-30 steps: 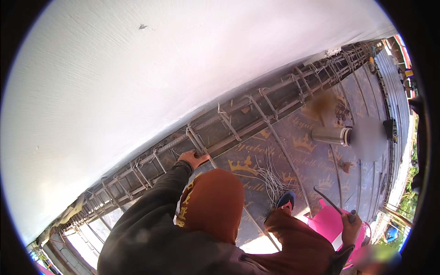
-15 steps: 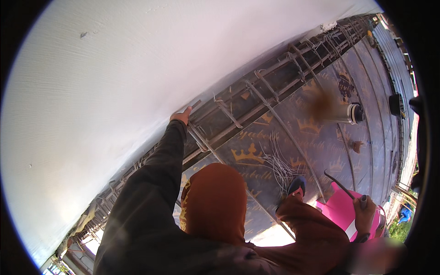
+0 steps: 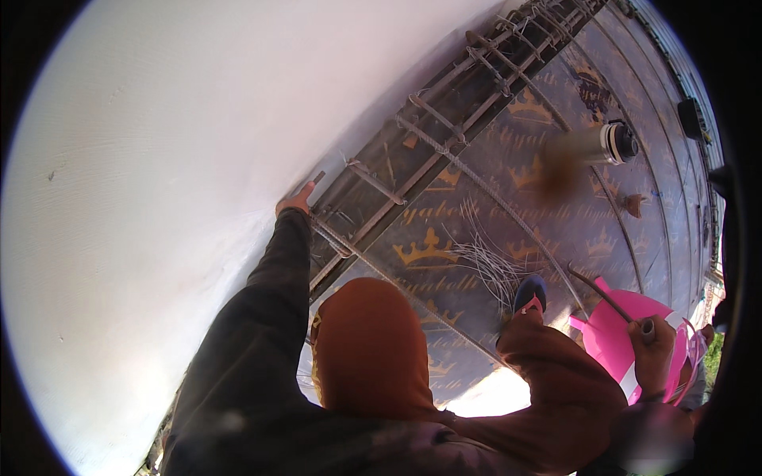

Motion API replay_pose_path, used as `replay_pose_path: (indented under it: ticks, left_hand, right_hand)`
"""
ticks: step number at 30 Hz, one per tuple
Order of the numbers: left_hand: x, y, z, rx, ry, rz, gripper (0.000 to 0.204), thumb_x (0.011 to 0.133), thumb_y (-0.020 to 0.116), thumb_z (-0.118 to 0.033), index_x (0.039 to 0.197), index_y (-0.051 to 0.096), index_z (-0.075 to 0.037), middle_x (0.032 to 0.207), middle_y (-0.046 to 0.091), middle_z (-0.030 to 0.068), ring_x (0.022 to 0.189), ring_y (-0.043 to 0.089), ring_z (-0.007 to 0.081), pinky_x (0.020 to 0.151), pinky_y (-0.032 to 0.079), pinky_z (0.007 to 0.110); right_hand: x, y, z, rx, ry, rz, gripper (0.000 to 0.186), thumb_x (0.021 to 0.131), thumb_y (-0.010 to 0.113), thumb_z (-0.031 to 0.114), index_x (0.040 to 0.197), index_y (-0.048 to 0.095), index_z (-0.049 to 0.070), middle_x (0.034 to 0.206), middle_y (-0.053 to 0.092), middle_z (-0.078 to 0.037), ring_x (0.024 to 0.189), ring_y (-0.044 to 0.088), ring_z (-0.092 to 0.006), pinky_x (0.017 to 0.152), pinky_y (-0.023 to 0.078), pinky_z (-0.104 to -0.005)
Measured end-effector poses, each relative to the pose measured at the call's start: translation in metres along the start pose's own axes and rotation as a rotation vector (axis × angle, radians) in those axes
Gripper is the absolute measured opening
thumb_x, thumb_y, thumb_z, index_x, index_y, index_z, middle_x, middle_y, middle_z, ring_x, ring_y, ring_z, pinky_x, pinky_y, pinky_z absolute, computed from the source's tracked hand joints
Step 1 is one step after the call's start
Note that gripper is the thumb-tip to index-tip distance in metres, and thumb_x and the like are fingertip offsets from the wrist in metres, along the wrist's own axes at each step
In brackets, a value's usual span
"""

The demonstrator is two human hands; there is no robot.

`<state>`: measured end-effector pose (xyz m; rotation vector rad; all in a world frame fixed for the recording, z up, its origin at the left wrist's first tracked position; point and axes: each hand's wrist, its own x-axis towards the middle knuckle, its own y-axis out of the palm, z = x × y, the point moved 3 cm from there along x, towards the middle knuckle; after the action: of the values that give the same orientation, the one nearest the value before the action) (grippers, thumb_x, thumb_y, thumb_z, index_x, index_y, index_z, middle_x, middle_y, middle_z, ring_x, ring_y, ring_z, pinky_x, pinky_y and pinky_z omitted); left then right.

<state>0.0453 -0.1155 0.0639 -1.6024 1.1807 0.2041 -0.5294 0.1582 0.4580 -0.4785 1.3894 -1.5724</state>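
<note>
My left hand (image 3: 295, 200) reaches out to the white wall side of a long steel reinforcing-bar cage (image 3: 373, 226). It is closed on a bar at the cage's edge, the thumb beside a short bar end (image 3: 319, 177); most of its fingers are hidden. In my right hand (image 3: 652, 357), low at the right, is a tying hook (image 3: 599, 290), a thin bent steel rod with a grey handle, its curved tip pointing up and left. Loose tie wires (image 3: 488, 266) lie in a bundle between the cage and my sandalled foot (image 3: 530, 295).
The white wall (image 3: 159, 159) fills the left. Long bars (image 3: 508, 208) cross the dark printed panel floor (image 3: 429, 285). Right of the cage lie a metal flask (image 3: 607, 145) and a black object (image 3: 689, 119). A pink item with a white band (image 3: 615, 333) sits behind my right hand.
The view has shifted, so the wall fills more of the left. My left hand keeps its place on the bar. My right hand, holding the hook, appears slightly farther right.
</note>
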Motion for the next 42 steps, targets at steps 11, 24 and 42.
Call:
replay_pose_path:
  ticks: [11, 24, 42]
  left_hand:
    - [0.083, 0.023, 0.026, 0.725, 0.118, 0.114, 0.053, 0.089, 0.060, -0.045, 0.123, 0.065, -0.005, 0.124, 0.065, 0.0154, 0.117, 0.061, 0.0289, 0.098, 0.045, 0.037]
    - [0.147, 0.010, 0.036, 0.865, 0.039, 0.125, 0.036, 0.085, 0.065, -0.036, 0.109, 0.071, -0.009, 0.102, 0.071, 0.0158, 0.095, 0.068, 0.0263, 0.088, 0.050, 0.041]
    - [0.100, 0.021, -0.010, 1.725, 0.419, 0.199, 0.040, 0.090, 0.053, -0.023, 0.128, 0.063, -0.011, 0.126, 0.063, 0.0138, 0.117, 0.060, 0.0317, 0.101, 0.047, 0.040]
  right_hand:
    - [-0.002, -0.001, 0.011, -0.075, -0.095, -0.031, 0.021, 0.079, 0.071, 0.006, 0.073, 0.052, 0.000, 0.066, 0.050, -0.011, 0.061, 0.044, -0.0225, 0.057, 0.033, -0.0371]
    - [-0.002, 0.004, 0.014, 0.037, -0.200, -0.075, 0.016, 0.072, 0.072, 0.002, 0.071, 0.056, 0.002, 0.064, 0.048, -0.008, 0.063, 0.042, -0.0236, 0.059, 0.031, -0.0380]
    - [-0.016, 0.000, 0.006, 0.057, -0.210, -0.123, 0.016, 0.069, 0.074, 0.001, 0.073, 0.058, 0.001, 0.064, 0.049, -0.008, 0.064, 0.045, -0.0240, 0.060, 0.034, -0.0379]
